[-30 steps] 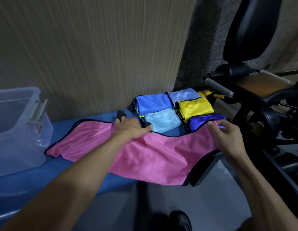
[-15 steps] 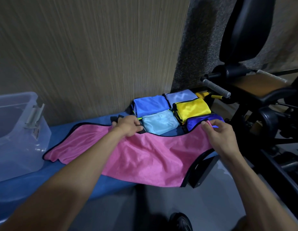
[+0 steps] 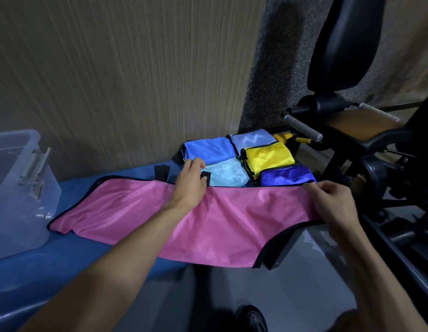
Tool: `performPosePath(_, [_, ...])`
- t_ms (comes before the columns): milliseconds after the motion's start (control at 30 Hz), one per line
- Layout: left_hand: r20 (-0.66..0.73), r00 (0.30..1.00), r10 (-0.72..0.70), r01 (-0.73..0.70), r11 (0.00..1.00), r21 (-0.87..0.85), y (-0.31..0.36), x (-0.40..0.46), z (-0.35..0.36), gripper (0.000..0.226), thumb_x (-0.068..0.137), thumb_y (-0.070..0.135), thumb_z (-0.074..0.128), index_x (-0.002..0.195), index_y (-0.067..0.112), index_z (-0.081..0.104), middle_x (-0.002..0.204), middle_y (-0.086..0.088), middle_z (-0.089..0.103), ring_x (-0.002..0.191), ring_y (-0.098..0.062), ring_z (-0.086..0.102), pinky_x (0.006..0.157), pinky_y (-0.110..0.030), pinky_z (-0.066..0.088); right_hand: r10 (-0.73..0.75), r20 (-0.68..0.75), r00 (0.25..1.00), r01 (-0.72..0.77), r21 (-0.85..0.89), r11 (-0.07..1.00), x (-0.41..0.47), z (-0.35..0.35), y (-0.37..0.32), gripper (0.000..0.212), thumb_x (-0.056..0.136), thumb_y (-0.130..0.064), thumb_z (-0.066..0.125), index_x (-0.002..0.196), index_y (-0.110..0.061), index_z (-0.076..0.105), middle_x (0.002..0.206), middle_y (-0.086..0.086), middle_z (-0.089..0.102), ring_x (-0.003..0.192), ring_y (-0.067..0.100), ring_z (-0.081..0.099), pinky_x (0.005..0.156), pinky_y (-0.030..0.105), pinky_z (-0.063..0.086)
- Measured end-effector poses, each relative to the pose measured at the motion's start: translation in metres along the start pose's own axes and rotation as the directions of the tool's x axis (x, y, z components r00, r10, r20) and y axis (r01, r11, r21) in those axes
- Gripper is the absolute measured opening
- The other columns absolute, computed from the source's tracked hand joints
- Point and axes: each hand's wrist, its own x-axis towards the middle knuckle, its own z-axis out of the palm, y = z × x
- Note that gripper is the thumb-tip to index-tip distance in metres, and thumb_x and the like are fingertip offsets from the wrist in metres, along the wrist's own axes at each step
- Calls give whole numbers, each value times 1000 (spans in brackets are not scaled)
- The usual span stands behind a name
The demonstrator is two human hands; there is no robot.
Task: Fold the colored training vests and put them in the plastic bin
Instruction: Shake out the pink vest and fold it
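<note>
A pink training vest with black trim lies spread lengthwise over the blue bench, its near edge hanging off the front. My left hand is at the vest's far edge, fingers curled round a small black strap tab there. My right hand pinches the vest's far right corner. The clear plastic bin stands on the bench at the far left, apart from both hands. Several folded vests lie behind the pink one: blue, pale lilac, yellow, light blue and dark blue.
A wood-grain wall panel rises right behind the bench. Black gym equipment with a padded seat and a grey-gripped handle crowds the right side. My shoe shows on the grey floor below.
My left hand slid along the vest's far edge and its fingers closed on the black strap tab. My right hand stayed pinching the right corner, pulling the edge straighter.
</note>
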Motion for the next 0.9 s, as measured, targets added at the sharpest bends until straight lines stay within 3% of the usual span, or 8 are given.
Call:
performPosePath(133, [-48,978,205,-192,962,196,5,-26,-18,27,88,7,66,112,15,57,117,-2,48,99,-22,50,74,-36,48,-39,69,997,24,205,979,-9,-1,-15,22,90,-23,70,78,-4,68,55,0,50,47,8,41,49,24,33])
performPosePath(300, [219,927,303,-340,928,154,1,-52,-52,8,93,25,62,100,26,59,103,11,49,89,-8,52,66,-32,50,-170,161,972,100,370,924,-38,16,-54,19,91,-19,69,74,-14,63,63,6,52,56,16,45,55,28,35])
performPosePath(467, [333,939,91,-138,983,121,-38,-54,-101,8,90,25,65,83,30,64,80,16,63,71,2,57,69,-30,52,-242,318,917,98,407,908,-67,73,-102,21,93,-19,68,75,-17,57,58,9,46,47,17,39,47,22,29])
performPosePath(567, [180,972,-153,100,956,276,-83,-48,-130,17,88,14,58,78,24,66,85,5,69,83,-20,67,77,-39,55,-290,390,874,123,400,908,-80,109,-130,18,94,-13,66,78,-12,55,44,-2,47,33,9,41,38,16,31])
performPosePath(633, [93,965,-246,194,906,376,-114,-47,-145,18,91,14,56,91,19,73,102,-6,69,98,-30,66,85,-39,53,-298,420,857,118,403,908,-88,130,-147,16,93,-14,65,81,-12,55,42,-1,52,31,12,47,39,20,37])
performPosePath(700, [160,939,-304,226,898,377,-136,-49,-150,28,98,27,57,122,25,70,130,-7,59,121,-30,56,101,-39,46,-311,432,847,129,401,907,-93,151,-158,17,90,-18,66,77,-16,55,44,4,55,32,21,52,46,31,45])
performPosePath(800, [308,853,-421,215,821,529,-158,-57,-149,54,103,53,40,155,40,32,163,1,23,144,-31,25,119,-49,25,-305,438,846,131,384,914,-102,183,-168,19,88,-21,67,73,-20,55,45,-1,53,35,25,55,48,40,52])
performPosePath(900, [321,872,-369,149,826,544,-169,-58,-155,57,106,50,31,160,35,22,168,2,15,147,-30,20,120,-48,21,-292,431,854,149,336,930,-109,205,-170,18,86,-27,67,70,-23,58,52,0,55,42,27,58,52,50,58])
